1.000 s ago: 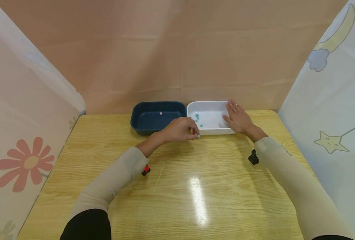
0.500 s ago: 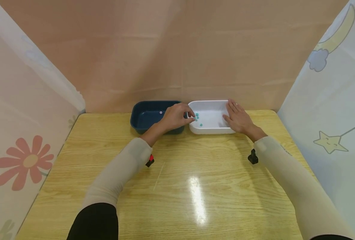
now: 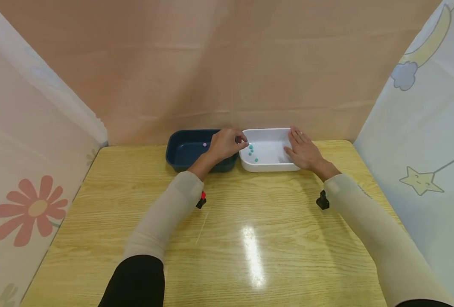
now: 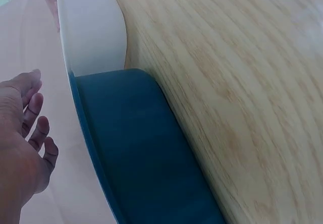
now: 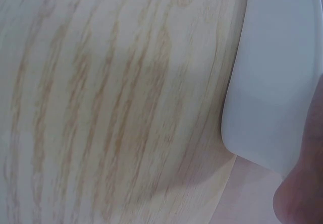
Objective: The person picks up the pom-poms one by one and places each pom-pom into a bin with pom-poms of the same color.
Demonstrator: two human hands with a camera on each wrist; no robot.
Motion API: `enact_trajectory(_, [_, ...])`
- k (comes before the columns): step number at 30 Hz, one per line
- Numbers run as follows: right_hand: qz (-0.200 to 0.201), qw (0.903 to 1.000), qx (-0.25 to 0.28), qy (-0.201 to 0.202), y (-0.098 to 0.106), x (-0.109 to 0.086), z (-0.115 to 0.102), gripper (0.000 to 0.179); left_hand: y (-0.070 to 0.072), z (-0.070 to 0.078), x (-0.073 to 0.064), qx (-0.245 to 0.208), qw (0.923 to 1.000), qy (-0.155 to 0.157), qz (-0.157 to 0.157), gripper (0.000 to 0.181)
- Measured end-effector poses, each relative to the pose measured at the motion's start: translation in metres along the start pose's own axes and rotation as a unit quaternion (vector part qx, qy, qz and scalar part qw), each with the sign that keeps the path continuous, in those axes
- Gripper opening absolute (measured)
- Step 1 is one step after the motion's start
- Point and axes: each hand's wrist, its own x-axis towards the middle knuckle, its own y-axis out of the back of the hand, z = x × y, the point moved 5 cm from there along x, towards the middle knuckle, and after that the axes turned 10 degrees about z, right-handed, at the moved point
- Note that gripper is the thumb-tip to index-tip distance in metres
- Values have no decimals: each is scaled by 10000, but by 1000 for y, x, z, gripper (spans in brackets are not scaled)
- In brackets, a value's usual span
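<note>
My left hand [image 3: 224,145] is over the inner ends of the two trays, its thumb and index finger pinching a tiny bead [image 3: 247,143] that is mostly covered by the fingertips. In the left wrist view, the other fingers [image 4: 39,133] curl loosely above the tray rims. My right hand [image 3: 304,152] rests with straight fingers over the right end of the white tray [image 3: 271,167]. Several teal beads [image 3: 251,147] lie toward that tray's left end. One pale pink bead [image 3: 205,144] sits inside the dark blue tray [image 3: 184,167].
The trays stand side by side at the back of the wooden table [image 3: 227,247], close to a tan backdrop [image 3: 227,68]. Small black devices [image 3: 322,200] show beneath both wrists. Patterned cloth panels [image 3: 423,221] enclose the left and right sides.
My left hand has moved from in front of the trays, back and slightly left over their inner ends, with the bead at its fingertips. The right hand stays in place.
</note>
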Motion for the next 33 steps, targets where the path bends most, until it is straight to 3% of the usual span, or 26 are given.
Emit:
enact_trajectory(7, [188,9997,13,154,-1,1,-1,71,-10,-4,6,308,9991,281,44,15])
enact_trajectory(21, [141,9998,100,115,-2,1,-1,72,-23,-1,15,581,9941,901,148,12])
enact_trajectory(33, [42,10000,70,19,-3,2,1,72,-24,-4,16,661,9931,962,89,20])
